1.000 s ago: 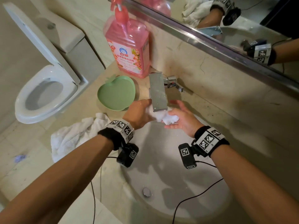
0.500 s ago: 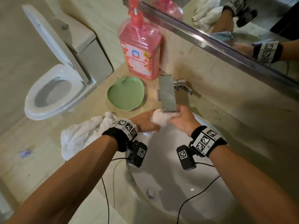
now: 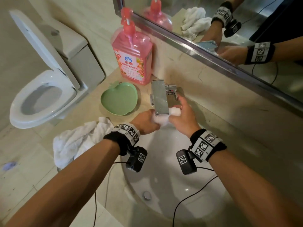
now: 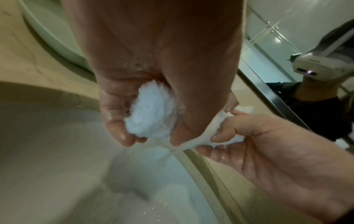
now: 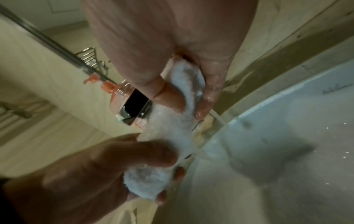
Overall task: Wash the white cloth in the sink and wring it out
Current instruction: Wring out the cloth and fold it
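Observation:
A small wet white cloth (image 3: pixel 164 119) is bunched into a roll just under the spout of the steel tap (image 3: pixel 159 99), over the back of the white sink (image 3: pixel 164 185). My left hand (image 3: pixel 146 119) grips one end of the white cloth (image 4: pixel 151 112) in its fist. My right hand (image 3: pixel 181 119) curls round the other end of the cloth (image 5: pixel 188 94). Thin streams of water (image 4: pixel 178 153) run down from the cloth into the basin.
A second white towel (image 3: pixel 78 141) lies crumpled on the counter to the left of the sink. Behind it sit a green apple-shaped dish (image 3: pixel 118 98) and a pink soap bottle (image 3: pixel 132 58). A toilet (image 3: pixel 42 95) stands at far left. A mirror (image 3: pixel 229 27) runs along the back wall.
Both hands closed on the cloth and bunched it into a tight roll under the tap; the right hand, open a second ago, now grips its end.

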